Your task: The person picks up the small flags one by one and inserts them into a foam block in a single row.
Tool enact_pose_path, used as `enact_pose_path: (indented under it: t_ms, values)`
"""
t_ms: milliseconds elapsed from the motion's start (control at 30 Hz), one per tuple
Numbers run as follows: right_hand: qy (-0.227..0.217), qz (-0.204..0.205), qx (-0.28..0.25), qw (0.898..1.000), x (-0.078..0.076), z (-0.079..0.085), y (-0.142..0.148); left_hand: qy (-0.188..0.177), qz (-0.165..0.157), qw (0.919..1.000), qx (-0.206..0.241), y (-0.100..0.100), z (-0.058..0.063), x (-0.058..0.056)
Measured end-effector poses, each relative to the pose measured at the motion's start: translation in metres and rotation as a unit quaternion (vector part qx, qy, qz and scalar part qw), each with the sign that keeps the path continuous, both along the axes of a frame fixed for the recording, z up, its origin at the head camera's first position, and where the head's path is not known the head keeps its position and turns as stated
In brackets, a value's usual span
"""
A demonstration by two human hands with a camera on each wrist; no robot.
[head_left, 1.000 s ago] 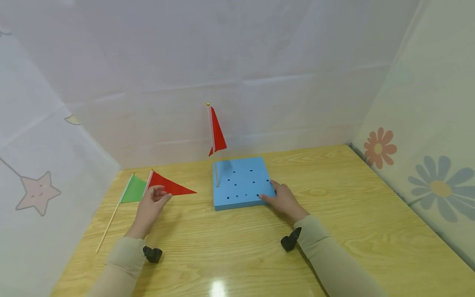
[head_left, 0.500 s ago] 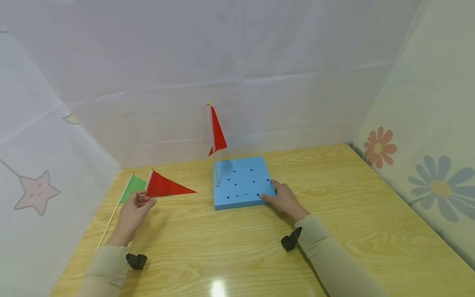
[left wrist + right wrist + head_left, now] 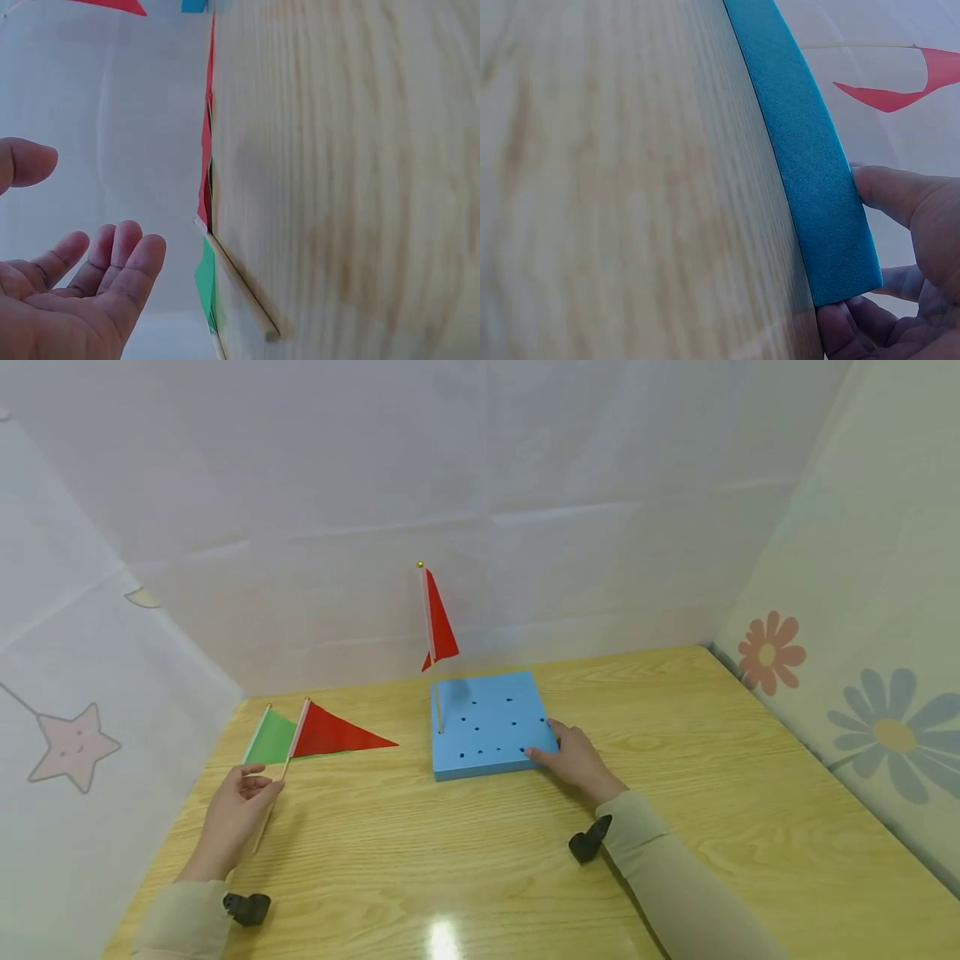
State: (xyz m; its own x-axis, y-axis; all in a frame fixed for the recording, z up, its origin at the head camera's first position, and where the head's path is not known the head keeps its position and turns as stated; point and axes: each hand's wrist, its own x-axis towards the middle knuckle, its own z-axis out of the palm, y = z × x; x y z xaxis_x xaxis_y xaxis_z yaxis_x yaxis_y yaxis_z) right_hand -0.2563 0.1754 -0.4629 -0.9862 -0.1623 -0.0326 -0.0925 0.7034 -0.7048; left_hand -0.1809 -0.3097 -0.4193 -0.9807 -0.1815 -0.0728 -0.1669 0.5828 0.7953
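Note:
My left hand point(image 3: 231, 814) hovers over the wooden stick point(image 3: 244, 289) of a red pennant flag point(image 3: 333, 735) lying on the table. Its thumb and fingers are apart, with nothing between them. A green flag point(image 3: 268, 739) lies partly under the red one, and the left hand and sleeve hide much of its stick. My right hand point(image 3: 576, 764) grips the front right corner of a flat blue block point(image 3: 495, 735) with several holes, thumb on top and fingers at the side. A second red flag point(image 3: 441, 627) stands upright in a hole at the block's left side.
The wood-grain table point(image 3: 510, 860) meets a pale cloth backdrop point(image 3: 585, 568) behind the block. Patterned cloth walls rise at left and right. Small black cameras point(image 3: 247, 908) sit on both wrists.
My left hand has moved left and toward me, from over the lying red flag's cloth to over its stick. The right hand stays on the block; the flags look unmoved.

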Motion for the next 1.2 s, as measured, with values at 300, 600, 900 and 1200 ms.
enact_pose_path:
  t_ms: [300,600,900,1200]
  values:
    - [0.002,-0.001,0.003,1.000,-0.001,-0.002,0.001,-0.032,0.010,0.9991,-0.027,-0.016,-0.006,0.006]
    - [0.006,0.000,0.001,1.000,-0.004,-0.001,0.004,-0.052,0.008,0.9986,0.005,-0.026,-0.011,0.007]
    - [0.009,0.005,0.007,1.000,-0.004,-0.003,0.003,-0.070,-0.001,0.9975,-0.013,-0.033,-0.015,0.005]
    - [0.006,-0.001,0.008,1.000,-0.004,-0.001,0.002,-0.061,-0.063,0.9875,-0.131,-0.034,-0.017,-0.006]
